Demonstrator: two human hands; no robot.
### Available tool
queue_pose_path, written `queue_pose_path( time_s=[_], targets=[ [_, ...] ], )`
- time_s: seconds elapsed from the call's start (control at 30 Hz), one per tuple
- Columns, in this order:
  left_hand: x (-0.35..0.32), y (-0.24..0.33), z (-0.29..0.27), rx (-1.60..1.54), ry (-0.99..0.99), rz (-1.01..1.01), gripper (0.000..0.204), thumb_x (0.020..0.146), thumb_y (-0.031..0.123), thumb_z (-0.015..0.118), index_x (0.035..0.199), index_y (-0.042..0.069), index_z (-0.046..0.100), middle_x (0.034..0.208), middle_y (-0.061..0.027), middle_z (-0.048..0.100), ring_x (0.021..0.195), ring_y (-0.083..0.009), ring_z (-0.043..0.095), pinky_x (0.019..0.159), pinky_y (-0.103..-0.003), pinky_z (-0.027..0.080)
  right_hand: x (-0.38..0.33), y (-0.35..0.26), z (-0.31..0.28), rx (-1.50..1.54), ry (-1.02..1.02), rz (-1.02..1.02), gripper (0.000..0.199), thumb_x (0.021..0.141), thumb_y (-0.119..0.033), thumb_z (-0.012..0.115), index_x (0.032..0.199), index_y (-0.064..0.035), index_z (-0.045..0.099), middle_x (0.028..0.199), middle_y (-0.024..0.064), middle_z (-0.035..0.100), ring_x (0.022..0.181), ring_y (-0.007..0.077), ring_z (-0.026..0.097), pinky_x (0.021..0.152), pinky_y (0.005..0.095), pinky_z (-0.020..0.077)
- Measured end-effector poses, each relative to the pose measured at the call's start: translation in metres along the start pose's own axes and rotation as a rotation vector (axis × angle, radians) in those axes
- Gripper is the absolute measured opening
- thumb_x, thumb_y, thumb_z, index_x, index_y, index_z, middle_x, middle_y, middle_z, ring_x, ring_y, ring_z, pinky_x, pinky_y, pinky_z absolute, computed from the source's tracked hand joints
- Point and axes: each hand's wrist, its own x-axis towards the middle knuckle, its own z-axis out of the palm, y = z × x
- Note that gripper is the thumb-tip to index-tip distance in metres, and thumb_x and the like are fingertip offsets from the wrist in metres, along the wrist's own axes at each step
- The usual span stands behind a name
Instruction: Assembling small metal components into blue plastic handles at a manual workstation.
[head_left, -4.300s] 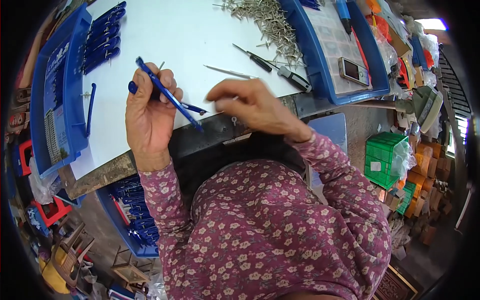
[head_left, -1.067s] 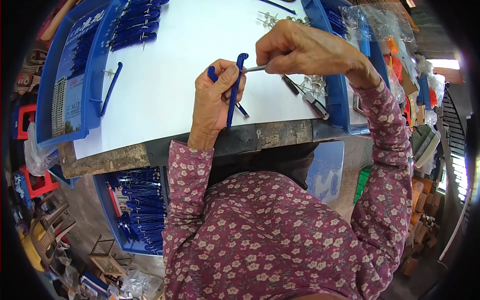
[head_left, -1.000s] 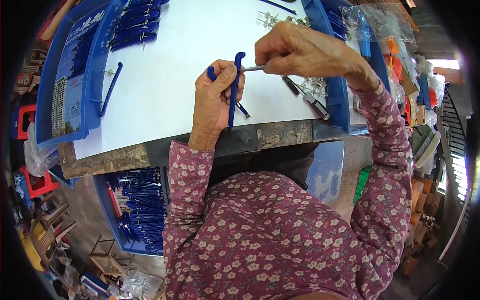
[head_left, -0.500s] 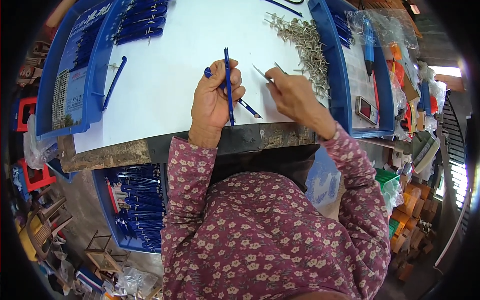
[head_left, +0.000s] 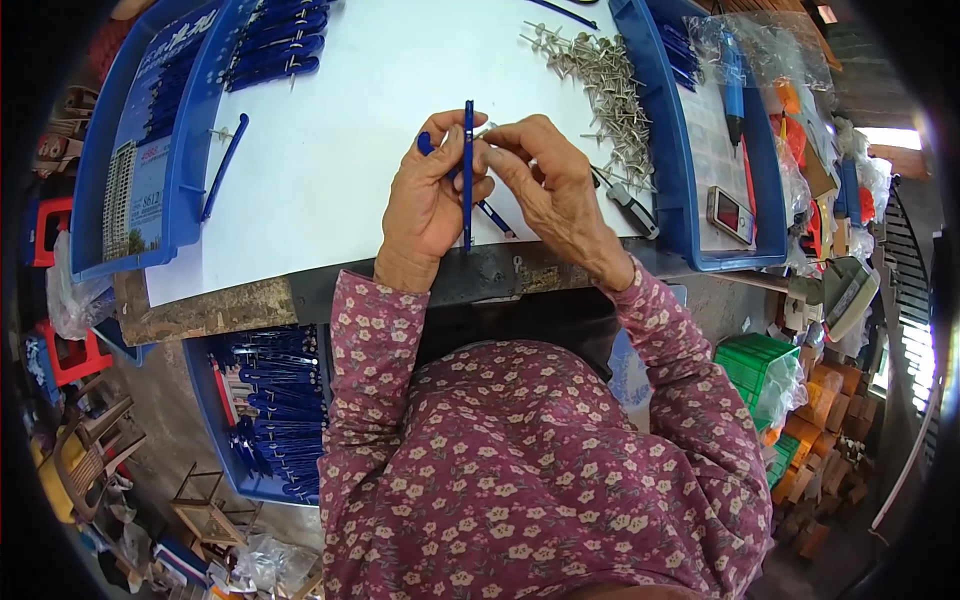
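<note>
My left hand (head_left: 420, 205) is closed around a slim, straight blue part (head_left: 468, 205), held upright above the table's near edge. A second blue rod-like piece (head_left: 427, 145) with a rounded end runs slantwise through the same hand; its lower end shows below the fingers. My right hand (head_left: 550, 185) is closed, thumb and forefinger pinched against the upper half of the upright part. A small silvery metal piece (head_left: 487, 129) shows at those fingertips; its full shape is hidden. Right of this hand lies a tool with a grey handle (head_left: 632, 212).
A heap of flat-headed metal pins (head_left: 610, 95) lies on the white table sheet (head_left: 370, 70). Blue trays flank it, left (head_left: 185, 215) and right (head_left: 690, 200). Blue parts (head_left: 275, 45) are stacked at back left, and one bent blue piece (head_left: 225, 165) leans by the left tray.
My right hand has moved left and up to meet the blue part in my left hand. The grey-handled tool has come into view. The left hand has barely shifted.
</note>
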Motion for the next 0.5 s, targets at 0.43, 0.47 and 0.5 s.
queue_pose_path(
  time_s=[0.43,0.47,0.5],
  targets=[
    [-0.001,-0.008,0.021,0.042,0.023,0.061,0.027,0.091,0.015,0.044,0.115,0.004,0.045,0.093,-0.0035,0.052,0.073,-0.0088,0.047,0.063,-0.023,0.043,0.007,-0.009,0.004,0.596,0.077,0.286,0.012,0.079,-0.011,0.063,0.083,0.0008,0.062,0.082,0.0008,0.050,0.069,0.0064,0.049,0.059,0.0194,0.0407],
    [-0.002,-0.008,0.029,0.131,0.152,0.095,0.024,0.091,0.017,0.046,0.111,0.005,0.050,0.080,0.0028,0.051,0.058,-0.0022,0.038,0.053,-0.016,0.035,0.006,-0.008,0.005,0.557,0.086,0.276,0.012,0.079,-0.010,0.063,0.081,0.0015,0.062,0.081,0.0010,0.049,0.068,0.0063,0.049,0.058,0.0191,0.0403],
    [-0.001,-0.009,0.029,0.131,0.150,0.092,0.024,0.091,0.017,0.046,0.111,0.005,0.050,0.080,0.0028,0.051,0.058,-0.0022,0.038,0.053,-0.016,0.035,0.005,-0.007,0.005,0.519,0.096,0.267,0.012,0.079,-0.009,0.063,0.080,0.0022,0.061,0.080,0.0012,0.049,0.067,0.0061,0.049,0.057,0.0188,0.0399]
  ],
)
